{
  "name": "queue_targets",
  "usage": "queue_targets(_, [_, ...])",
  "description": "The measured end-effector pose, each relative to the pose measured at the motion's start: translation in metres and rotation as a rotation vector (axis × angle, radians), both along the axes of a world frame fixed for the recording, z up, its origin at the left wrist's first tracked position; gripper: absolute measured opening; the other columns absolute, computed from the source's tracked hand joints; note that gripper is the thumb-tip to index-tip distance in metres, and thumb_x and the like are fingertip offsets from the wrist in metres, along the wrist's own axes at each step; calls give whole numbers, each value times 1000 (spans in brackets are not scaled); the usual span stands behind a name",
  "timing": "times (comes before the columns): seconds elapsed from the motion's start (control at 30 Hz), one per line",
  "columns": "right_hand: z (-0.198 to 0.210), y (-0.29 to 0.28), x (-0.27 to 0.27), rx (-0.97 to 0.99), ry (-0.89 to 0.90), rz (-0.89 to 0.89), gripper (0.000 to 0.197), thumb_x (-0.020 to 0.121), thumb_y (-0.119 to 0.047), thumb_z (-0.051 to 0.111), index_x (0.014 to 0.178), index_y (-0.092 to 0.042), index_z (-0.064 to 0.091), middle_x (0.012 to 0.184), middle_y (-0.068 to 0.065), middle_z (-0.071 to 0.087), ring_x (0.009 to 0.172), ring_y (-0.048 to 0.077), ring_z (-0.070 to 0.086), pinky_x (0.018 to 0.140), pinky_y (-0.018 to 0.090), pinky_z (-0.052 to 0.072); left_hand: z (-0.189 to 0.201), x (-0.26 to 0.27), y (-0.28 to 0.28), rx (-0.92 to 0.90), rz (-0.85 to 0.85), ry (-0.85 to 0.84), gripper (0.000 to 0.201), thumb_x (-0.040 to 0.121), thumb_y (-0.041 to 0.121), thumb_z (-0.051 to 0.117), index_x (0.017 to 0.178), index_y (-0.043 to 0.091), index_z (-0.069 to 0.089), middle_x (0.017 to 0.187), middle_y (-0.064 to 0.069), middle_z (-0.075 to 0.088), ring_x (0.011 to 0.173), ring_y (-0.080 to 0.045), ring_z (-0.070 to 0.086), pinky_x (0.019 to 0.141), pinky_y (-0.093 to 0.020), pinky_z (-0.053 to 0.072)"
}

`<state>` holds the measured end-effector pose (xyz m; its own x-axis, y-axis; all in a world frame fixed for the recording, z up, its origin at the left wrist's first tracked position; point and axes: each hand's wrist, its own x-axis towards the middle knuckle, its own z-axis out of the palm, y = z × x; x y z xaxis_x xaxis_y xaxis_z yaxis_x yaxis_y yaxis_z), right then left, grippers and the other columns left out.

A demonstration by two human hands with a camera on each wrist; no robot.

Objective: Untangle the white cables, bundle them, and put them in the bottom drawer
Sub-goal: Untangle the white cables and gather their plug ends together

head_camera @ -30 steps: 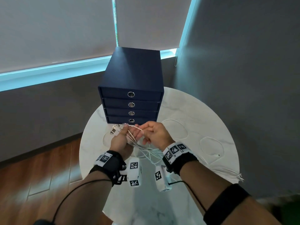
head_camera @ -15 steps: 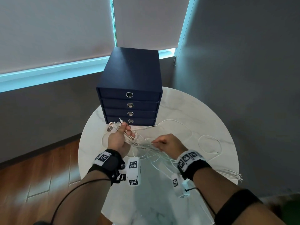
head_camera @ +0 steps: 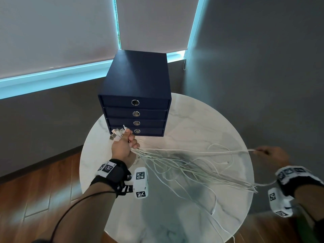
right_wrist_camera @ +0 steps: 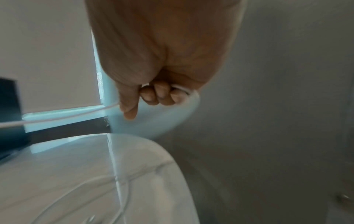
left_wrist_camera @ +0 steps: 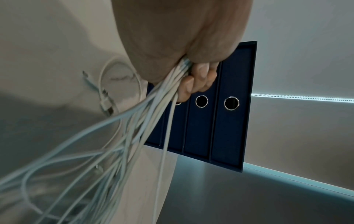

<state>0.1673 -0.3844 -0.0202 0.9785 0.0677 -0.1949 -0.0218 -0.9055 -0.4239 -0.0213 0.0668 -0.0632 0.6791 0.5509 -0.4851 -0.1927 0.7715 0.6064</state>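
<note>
White cables (head_camera: 184, 165), many strands: fanned across round marble table (head_camera: 201, 120) from 9 o'clock toward 3 o'clock, loose loops and ends trailing to 5 o'clock. Near ends gathered in left hand (head_camera: 124, 148), fist curled tight round the bunch; plug tips (head_camera: 117, 134) protruding above the fist, just before the lowest drawer front. Left wrist view: fingers (left_wrist_camera: 199, 81) wrapped over the strands, bundle spilling down and left, one further cable with plug (left_wrist_camera: 107, 104) lying coiled on the tabletop beyond. Single cable (head_camera: 201, 150) stretched taut between the two hands. Right hand (head_camera: 271, 155): past the table edge at 3 o'clock, closed on that one strand; right wrist view blurred, fingers (right_wrist_camera: 159, 94) curled, cable (right_wrist_camera: 57, 118) leaving by the thumb toward the left. Navy drawer unit (head_camera: 138, 76): four drawers, at 12 o'clock on the table, all fronts flush. Bottom drawer (head_camera: 150, 132): closed, ring pull partly beside the left knuckles. Grey roller blinds (head_camera: 52, 32) behind, cyan light at their edges.
</note>
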Motion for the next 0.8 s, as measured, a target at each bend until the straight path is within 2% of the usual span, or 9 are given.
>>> queue_targets(0.1, [18,-32,5,-46,-111,-123,48,80,-48,53,99,-9,73,95,25,71,90,40,67,73,36,43,0,0,5,-35,11,-6,23,104,15,49,83,12,58,53,6,45,37,-6,32,38,-19,31])
queue_targets(0.17, [22,-44,6,16,-86,-229,42,90,-46,56,100,-7,72,97,27,70,90,41,65,75,38,43,0,0,6,-39,7,-7,23,104,15,49,82,12,57,52,6,45,36,-6,32,37,-19,31])
queue_targets(0.23, [19,-45,3,94,-57,-297,47,97,-48,52,89,-6,72,81,22,69,77,35,64,74,39,44,0,1,4,-35,1,-3,24,104,15,49,82,12,57,51,6,45,35,-6,32,37,-19,31])
queue_targets(0.33, [10,-28,0,271,-23,-432,58,94,-57,52,80,-3,69,59,19,62,58,32,60,69,47,53,-1,3,1,-18,-1,12,22,104,15,50,83,12,57,53,5,44,36,-6,32,37,-19,30])
queue_targets(0.43, [13,8,-2,563,113,-539,60,94,-56,52,88,1,67,46,10,61,39,27,57,46,40,56,-1,4,0,1,-46,20,21,103,15,51,83,13,56,55,5,44,38,-7,33,38,-20,30])
queue_targets(0.57, [45,83,-3,719,97,-395,63,100,-54,38,74,-4,64,58,12,62,32,22,56,33,26,46,9,6,-7,83,-201,-26,22,103,18,53,81,14,55,56,5,43,39,-6,32,40,-19,30])
queue_targets(0.67, [69,142,-9,781,92,-190,59,102,-47,35,72,-5,64,63,15,59,30,21,50,32,20,35,28,10,-16,179,-286,-88,19,102,18,53,84,13,56,60,2,48,40,-5,33,41,-19,31])
queue_targets(0.73, [80,178,-20,813,109,-5,48,103,-37,43,72,-5,61,53,8,57,32,19,50,33,21,38,43,14,-20,260,-295,-117,16,102,16,54,86,14,56,68,-2,60,40,-6,35,42,-19,33])
queue_targets(0.8, [90,210,-38,804,106,235,27,99,-12,54,74,-3,61,54,6,60,41,15,58,42,26,49,59,17,-22,310,-291,-156,12,101,15,55,89,16,54,87,-8,73,41,-6,36,43,-19,35])
